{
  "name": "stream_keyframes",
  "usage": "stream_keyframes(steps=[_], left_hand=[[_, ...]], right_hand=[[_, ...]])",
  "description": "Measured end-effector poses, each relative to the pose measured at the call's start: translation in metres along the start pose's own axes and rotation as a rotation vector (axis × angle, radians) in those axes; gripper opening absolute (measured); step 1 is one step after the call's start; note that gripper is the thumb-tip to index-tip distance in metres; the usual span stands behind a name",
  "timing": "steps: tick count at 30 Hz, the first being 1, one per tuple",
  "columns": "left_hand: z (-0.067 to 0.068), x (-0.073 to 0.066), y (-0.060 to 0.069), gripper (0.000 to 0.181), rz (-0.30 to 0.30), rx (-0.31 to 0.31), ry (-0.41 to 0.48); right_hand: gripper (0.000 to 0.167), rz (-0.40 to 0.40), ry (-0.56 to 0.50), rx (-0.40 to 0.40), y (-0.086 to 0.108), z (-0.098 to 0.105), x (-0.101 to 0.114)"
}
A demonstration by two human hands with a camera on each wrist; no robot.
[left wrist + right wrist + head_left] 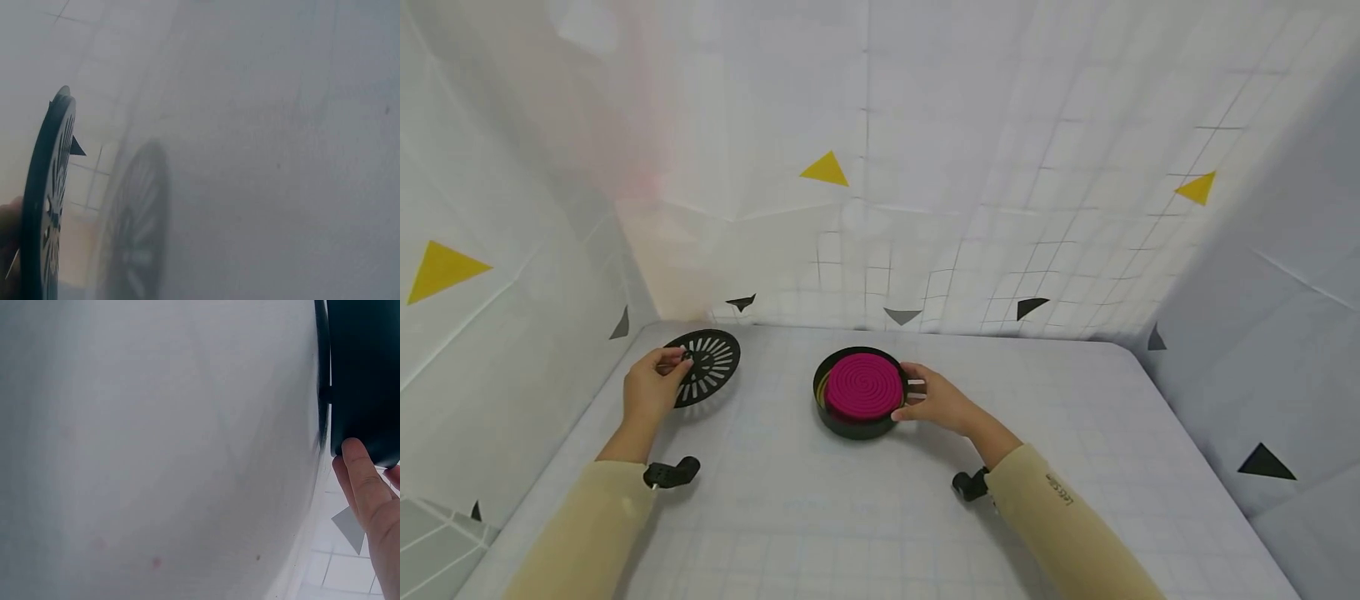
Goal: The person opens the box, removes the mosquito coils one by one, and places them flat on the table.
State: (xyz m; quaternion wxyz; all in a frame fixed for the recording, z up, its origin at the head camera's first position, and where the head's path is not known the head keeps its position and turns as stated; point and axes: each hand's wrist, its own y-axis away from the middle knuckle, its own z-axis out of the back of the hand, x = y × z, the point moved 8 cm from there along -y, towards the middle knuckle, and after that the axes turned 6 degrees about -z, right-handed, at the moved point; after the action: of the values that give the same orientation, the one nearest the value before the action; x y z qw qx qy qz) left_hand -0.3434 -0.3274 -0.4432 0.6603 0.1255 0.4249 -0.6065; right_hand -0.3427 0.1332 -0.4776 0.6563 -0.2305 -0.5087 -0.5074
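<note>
Beige sleeves are seen at seven and five o'clock over the table; toward twelve, a round tin is gripped at its three o'clock side by the right hand, thumb and fingers spread, probably for steadiness. At nine o'clock from the tin, a slotted lid is pinched by its edge in the left hand and tilted, perhaps for easy handling. Within the tin, a pink coil is contained, with a yellowish strip exposed at nine.
</note>
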Motion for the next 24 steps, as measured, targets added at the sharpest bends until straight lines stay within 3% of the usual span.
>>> stream_keyframes(steps=[16, 24], left_hand=[[0.007, 0.033, -0.004, 0.031, 0.100, -0.019, -0.049], [0.006, 0.040, -0.008, 0.029, 0.122, -0.035, -0.050]], right_hand=[[0.096, -0.023, 0.013, -0.016, 0.000, 0.000, -0.002], [0.097, -0.029, 0.016, -0.022, 0.000, 0.002, -0.001]])
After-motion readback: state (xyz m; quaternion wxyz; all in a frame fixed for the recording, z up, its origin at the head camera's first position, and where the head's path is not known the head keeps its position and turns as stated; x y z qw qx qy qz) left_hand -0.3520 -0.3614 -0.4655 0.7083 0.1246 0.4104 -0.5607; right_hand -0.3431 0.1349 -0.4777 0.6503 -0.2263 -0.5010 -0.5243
